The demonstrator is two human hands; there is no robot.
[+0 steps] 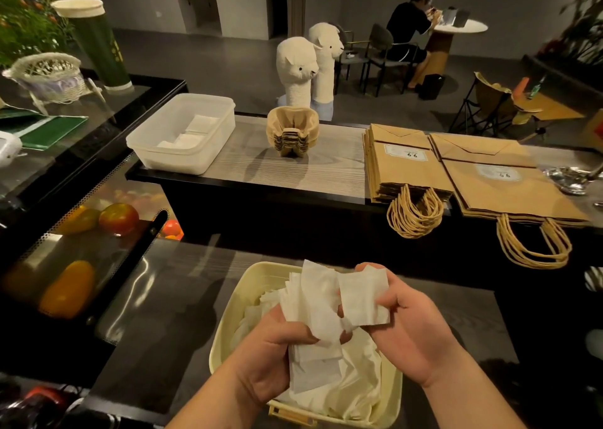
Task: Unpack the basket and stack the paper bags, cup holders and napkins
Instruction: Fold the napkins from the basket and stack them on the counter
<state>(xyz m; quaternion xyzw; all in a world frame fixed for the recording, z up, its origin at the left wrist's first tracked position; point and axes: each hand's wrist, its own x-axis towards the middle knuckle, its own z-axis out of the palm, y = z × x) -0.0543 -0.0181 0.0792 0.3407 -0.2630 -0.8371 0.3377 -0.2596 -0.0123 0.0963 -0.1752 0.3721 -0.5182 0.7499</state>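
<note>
My left hand (277,357) grips a bundle of white paper napkins (310,301), and my right hand (414,334) pinches one more folded napkin (362,298). Both are above the cream plastic basket (228,314) on a dark worktop (156,314). Beyond it, a pale wood-grain worktop (254,157) carries one clear plastic tub (182,154), one stack of brown pulp cup holders (292,131) and two piles of brown paper bags (404,164). In the dim room, two white plush alpacas (297,69) stand behind. The napkins in the basket are too jumbled to count.

The basket (261,267) sits under the hands (270,357) (414,330). Beyond them on the worktop (261,167): tub (182,141) left, cup holders (292,131) ahead, paper bags (404,167) right.
</note>
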